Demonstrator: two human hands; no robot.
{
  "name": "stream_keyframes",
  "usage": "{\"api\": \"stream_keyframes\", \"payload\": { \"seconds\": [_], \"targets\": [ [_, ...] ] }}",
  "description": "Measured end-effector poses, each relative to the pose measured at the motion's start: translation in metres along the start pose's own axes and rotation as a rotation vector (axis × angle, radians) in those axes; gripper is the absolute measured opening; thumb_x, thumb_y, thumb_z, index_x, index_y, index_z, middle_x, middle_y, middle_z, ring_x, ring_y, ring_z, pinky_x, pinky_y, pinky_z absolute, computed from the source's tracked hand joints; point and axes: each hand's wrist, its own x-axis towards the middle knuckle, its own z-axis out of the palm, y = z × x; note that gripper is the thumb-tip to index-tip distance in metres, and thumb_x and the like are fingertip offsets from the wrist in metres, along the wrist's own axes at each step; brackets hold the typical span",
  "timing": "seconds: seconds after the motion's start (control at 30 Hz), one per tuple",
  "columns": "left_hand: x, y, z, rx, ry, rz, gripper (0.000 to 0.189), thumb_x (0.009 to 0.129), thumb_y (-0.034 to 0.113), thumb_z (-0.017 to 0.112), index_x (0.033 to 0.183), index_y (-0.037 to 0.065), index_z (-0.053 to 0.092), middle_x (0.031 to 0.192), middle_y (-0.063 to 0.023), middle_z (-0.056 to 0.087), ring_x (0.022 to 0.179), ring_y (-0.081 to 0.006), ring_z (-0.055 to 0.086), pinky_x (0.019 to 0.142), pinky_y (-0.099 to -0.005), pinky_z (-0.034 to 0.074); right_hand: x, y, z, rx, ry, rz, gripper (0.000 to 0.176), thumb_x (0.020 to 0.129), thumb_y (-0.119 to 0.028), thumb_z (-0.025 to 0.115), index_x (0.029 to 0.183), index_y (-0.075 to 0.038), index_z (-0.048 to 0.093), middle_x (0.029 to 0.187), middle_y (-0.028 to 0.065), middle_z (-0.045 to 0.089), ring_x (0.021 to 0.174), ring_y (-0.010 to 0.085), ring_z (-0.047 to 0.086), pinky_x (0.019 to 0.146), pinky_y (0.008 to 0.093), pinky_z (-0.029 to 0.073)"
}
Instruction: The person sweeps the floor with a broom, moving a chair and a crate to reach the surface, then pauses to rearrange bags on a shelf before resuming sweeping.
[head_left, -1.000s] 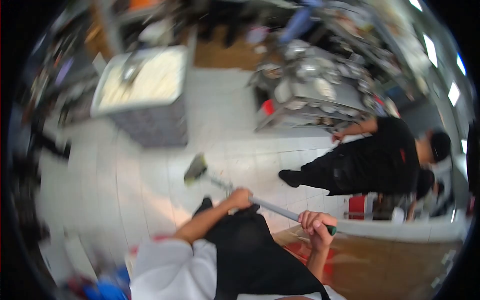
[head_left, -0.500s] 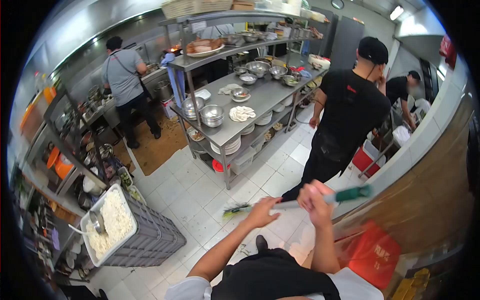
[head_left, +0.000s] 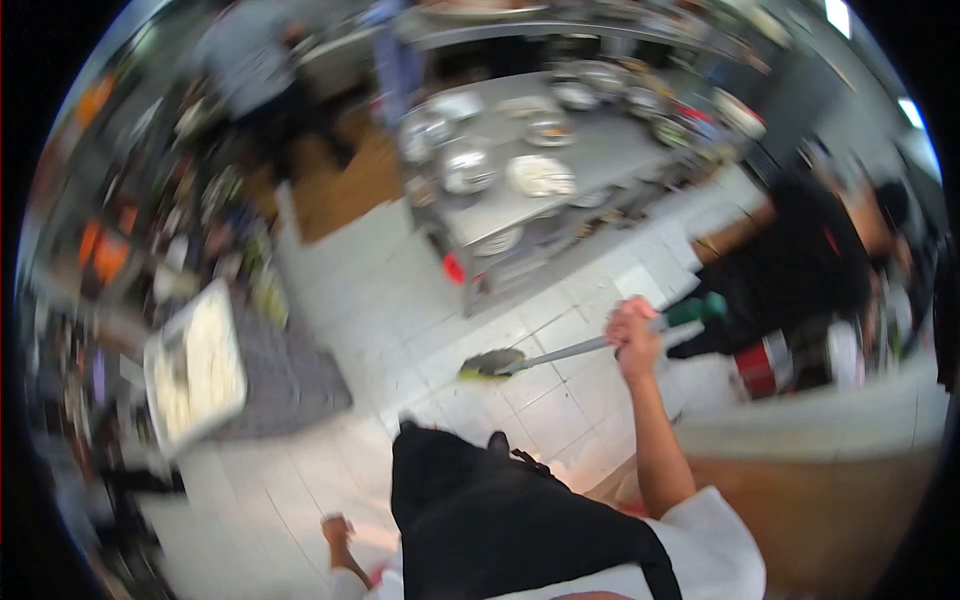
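A broom slants across the floor in front of me, with a grey handle (head_left: 570,350), a green grip end and greenish-dark bristles (head_left: 490,364) against the white tiles. My right hand (head_left: 633,328) is wrapped round the handle's upper part, just below the green end. Off the broom, my left hand (head_left: 338,528) hangs low by my left side. Its fingers look curled, and I see nothing in them, though it is small and slightly blurred.
A steel table (head_left: 470,215) with bowls and a white cloth stands ahead. To the left, a white tub (head_left: 240,365) of pale food tops a grey crate (head_left: 290,385). A person in black (head_left: 790,250) is close at right; another in grey (head_left: 245,60) works far left.
My left hand has left the broom handle and dropped to my left side. My right hand keeps its hold. The view has tilted down, and the person in black now leans over at right.
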Motion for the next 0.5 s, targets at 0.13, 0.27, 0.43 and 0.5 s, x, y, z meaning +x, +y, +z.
{"api": "stream_keyframes", "payload": {
  "seconds": [0.13, 0.27, 0.43, 0.5],
  "targets": [
    [-0.034, -0.042, 0.08, -0.055, -0.409, -0.431, 0.028, 0.099, 0.027, 0.05, 0.088, 0.009, 0.069, 0.078, -0.0128, 0.072, 0.058, -0.0249, 0.069, 0.042, -0.0437, 0.049, 0.064, 0.042, 0.069, -0.048, -0.14, 0.054, 0.028, 0.099, -0.015, 0.056, 0.077, -0.016, 0.038, 0.064, -0.0052, 0.033, 0.053, 0.004, 0.03, 0.046, 0.0215, 0.026],
    [-0.039, 0.109, 0.072, -0.294, -0.58, -0.658, 0.04, 0.098, 0.035, 0.051, 0.132, 0.015, 0.058, 0.118, -0.0094, 0.073, 0.085, -0.0249, 0.074, 0.072, -0.0476, 0.054, 0.112, 0.126, 0.153, -0.134, -0.263, 0.162, 0.029, 0.098, -0.017, 0.059, 0.076, -0.012, 0.041, 0.058, -0.0032, 0.035, 0.05, 0.0061, 0.031, 0.045, 0.0251, 0.028],
    [0.067, 0.157, 0.075, -0.617, -0.065, -0.294, 0.036, 0.094, 0.031, 0.06, 0.107, -0.001, 0.069, 0.086, -0.0158, 0.074, 0.072, -0.0237, 0.074, 0.057, -0.0351, 0.058, 0.161, 0.136, 0.335, -0.087, -0.428, 0.105, 0.029, 0.094, -0.007, 0.06, 0.074, -0.012, 0.039, 0.055, -0.0036, 0.031, 0.046, 0.0064, 0.027, 0.042, 0.026, 0.025],
    [0.124, 0.17, 0.076, -0.758, 0.015, -0.324, 0.034, 0.093, 0.032, 0.061, 0.099, -0.001, 0.07, 0.083, -0.0154, 0.075, 0.069, -0.0226, 0.073, 0.063, -0.0351, 0.059, 0.188, 0.127, 0.397, -0.047, -0.488, 0.025, 0.029, 0.095, -0.007, 0.059, 0.074, -0.011, 0.04, 0.055, -0.0033, 0.03, 0.045, 0.0067, 0.026, 0.041, 0.0259, 0.025]
  ]
}}
